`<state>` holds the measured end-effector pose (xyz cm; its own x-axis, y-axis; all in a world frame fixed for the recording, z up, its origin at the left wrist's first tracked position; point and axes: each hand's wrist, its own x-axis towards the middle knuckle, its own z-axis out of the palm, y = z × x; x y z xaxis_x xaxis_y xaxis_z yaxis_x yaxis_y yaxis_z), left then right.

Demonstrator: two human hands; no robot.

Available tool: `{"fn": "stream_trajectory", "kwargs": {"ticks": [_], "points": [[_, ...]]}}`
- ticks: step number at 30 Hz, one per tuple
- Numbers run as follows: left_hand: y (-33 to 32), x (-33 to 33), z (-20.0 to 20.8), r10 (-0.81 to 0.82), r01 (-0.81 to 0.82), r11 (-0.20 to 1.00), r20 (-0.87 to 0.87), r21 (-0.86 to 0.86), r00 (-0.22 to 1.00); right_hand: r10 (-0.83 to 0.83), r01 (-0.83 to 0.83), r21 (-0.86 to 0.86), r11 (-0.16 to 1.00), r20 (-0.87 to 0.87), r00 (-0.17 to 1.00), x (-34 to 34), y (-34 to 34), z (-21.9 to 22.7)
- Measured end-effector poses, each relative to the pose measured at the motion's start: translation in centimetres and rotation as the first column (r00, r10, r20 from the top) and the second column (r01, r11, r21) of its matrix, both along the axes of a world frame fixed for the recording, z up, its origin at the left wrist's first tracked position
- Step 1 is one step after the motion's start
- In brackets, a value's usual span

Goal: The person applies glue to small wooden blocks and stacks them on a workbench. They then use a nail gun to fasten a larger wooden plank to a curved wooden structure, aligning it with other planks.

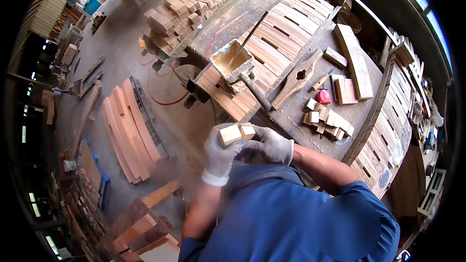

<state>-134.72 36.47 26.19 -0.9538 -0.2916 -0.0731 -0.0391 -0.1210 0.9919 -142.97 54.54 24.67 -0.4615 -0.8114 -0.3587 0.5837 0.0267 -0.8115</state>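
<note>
Close in front of my body, my gloved left hand (pixel 217 153) is closed around a pale wooden block (pixel 230 135). My gloved right hand (pixel 267 143) grips a second wooden block (pixel 247 131) right beside it, the two ends side by side. Whether the blocks touch is hard to make out, and the fingers beneath them are partly hidden. Just beyond my hands stands a crusted glue pot (pixel 232 65) with a stick (pixel 252 33) in it and a dark handle (pixel 256 94) pointing toward me. It rests over a row of slotted wooden boards (pixel 272 39).
On the right bench lie small wooden blocks (pixel 330 120), a red tape measure (pixel 324 97), a shaped board with a hole (pixel 298 75) and a long beam (pixel 353 60). More slotted boards (pixel 383 131) line the far right. Planks (pixel 127 131) and a red hose (pixel 167 103) lie on the left floor.
</note>
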Motion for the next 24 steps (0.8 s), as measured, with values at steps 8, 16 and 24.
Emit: {"fn": "stream_trajectory", "kwargs": {"ticks": [8,16,24], "points": [[-3.4,-3.5,0.5,-0.05,0.012,0.967,-0.142,-0.255,0.989,0.09,0.008,0.194,0.981,-0.491,0.866,-3.3,-2.0,-0.1],[-9.5,-7.3,0.2,0.046,-0.092,0.97,-0.201,-0.224,0.979,-0.381,0.704,0.333,0.628,-0.657,0.651,-17.1,-3.1,9.9],[-10.2,-9.7,-0.8,0.058,-0.091,0.977,-0.168,-0.194,0.984,-0.356,0.597,0.263,0.758,-0.6,0.716,-21.2,-7.1,7.1]]}}
